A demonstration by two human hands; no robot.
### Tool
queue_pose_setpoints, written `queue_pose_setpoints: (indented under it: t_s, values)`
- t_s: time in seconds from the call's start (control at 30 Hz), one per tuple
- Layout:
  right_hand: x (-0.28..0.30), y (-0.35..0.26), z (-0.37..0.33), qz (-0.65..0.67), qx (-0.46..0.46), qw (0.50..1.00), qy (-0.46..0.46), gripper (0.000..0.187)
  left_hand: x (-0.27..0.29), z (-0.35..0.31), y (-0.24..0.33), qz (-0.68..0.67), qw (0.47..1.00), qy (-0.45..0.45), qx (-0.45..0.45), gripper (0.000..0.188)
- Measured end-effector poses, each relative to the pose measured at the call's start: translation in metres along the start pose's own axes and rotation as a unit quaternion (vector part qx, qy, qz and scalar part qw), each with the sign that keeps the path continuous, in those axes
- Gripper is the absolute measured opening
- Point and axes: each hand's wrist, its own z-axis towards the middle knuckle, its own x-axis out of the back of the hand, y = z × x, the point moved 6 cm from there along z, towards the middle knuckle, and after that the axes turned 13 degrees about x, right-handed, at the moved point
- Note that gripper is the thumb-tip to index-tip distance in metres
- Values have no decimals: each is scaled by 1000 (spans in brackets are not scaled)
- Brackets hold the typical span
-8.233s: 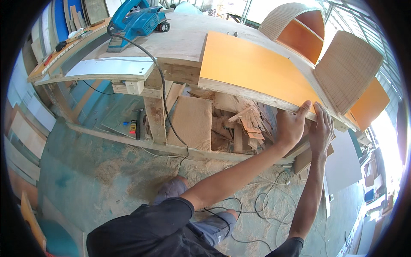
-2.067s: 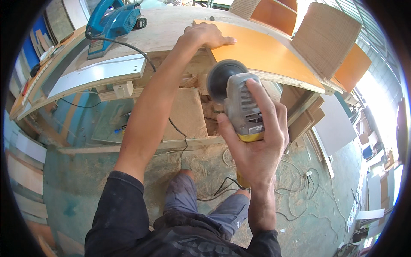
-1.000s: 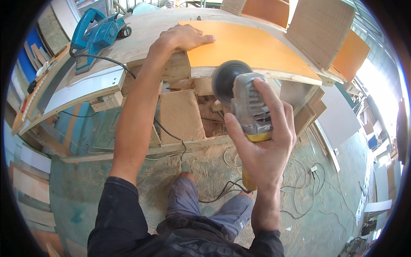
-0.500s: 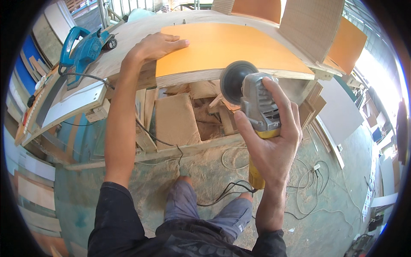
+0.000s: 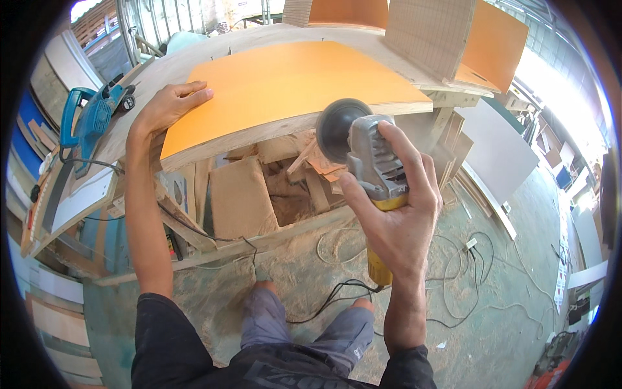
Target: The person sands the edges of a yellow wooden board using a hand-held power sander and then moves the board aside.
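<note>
Left hand (image 5: 170, 107) farther out, right hand (image 5: 409, 217) gripping nearer the body.
The left forearm (image 5: 148, 214) rises to a bent wrist (image 5: 138, 134), hand turned inward, thumb (image 5: 199, 98) pointing right; the right forearm (image 5: 405, 311) stands nearly upright, index finger (image 5: 397, 144) stretched forward, thumb apart to its left.

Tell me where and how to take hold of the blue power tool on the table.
Grip the blue power tool by its looped handle, probably best from above, on the person's left: the loop arches on that side, and the gap between it and the body leaves room for fingers. Keep clear of the dark cord leaving near the handle's lower end.
</note>
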Motion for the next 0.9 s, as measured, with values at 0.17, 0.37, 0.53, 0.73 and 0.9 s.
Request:
queue_pose_setpoints:
  t_s: [0.17,0.37,0.53,0.73,0.9]
  values:
    - [15,19,4,-1,-33,999,4,66,-2,3,-4,1,1000,-3,20,81]
    - [31,46,10,3,-17,999,41,67,1,3,-3,-13,1000,-10,13,78]
    - [43,68,13,14,-15,999,50,67,-2,-1,8,-24,999,-18,33,73]
    - [58,85,15,1,-21,999,47,67,1,-3,0,-56,997,-24,51,73]
    - [71,99,18,-3,-24,999,49,66,-4,-3,3,-89,993,-37,69,75]
